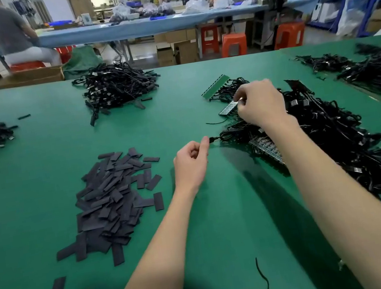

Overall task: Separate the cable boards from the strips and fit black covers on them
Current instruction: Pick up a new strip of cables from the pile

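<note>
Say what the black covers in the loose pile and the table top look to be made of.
Black covers: flat matte black sleeves, probably soft plastic or heat-shrink tubing; they lie limp, dull and without glare, though the exact material cannot be told.
Table top: smooth green mat, likely rubber or vinyl; uniform colour with a faint sheen.

Between my hands lies open green table (220, 214), crossed only by a loose black thread (262, 280). The cover pile (113, 201) blocks my left side, the tangled cable heap (333, 141) crowds my right, and another cable pile (115, 88) sits farther ahead.
</note>
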